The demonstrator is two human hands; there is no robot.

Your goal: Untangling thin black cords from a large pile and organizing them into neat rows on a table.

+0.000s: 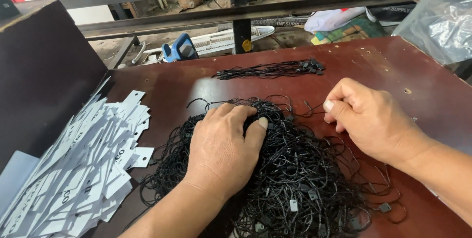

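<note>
Pressing my left hand (pixel 222 149) flat, fingers spread and gripping nothing, onto the tangled heap of black tag strings (pixel 295 179) on the brown table (pixel 393 66). My right hand (pixel 366 120), just right of the heap's top edge, pinches one string (pixel 307 107) trailing leftward into the heap.

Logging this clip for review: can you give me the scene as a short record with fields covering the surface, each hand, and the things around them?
surface: dark red-brown table
left hand: palm down, pressing on the tangled pile of black strings
right hand: fingers pinched shut on a single black string drawn from the pile
left of pile: heap of white paper tags
far side: tidy bundle of black strings, laid straight
beyond the table: black metal frame, blue object
</note>
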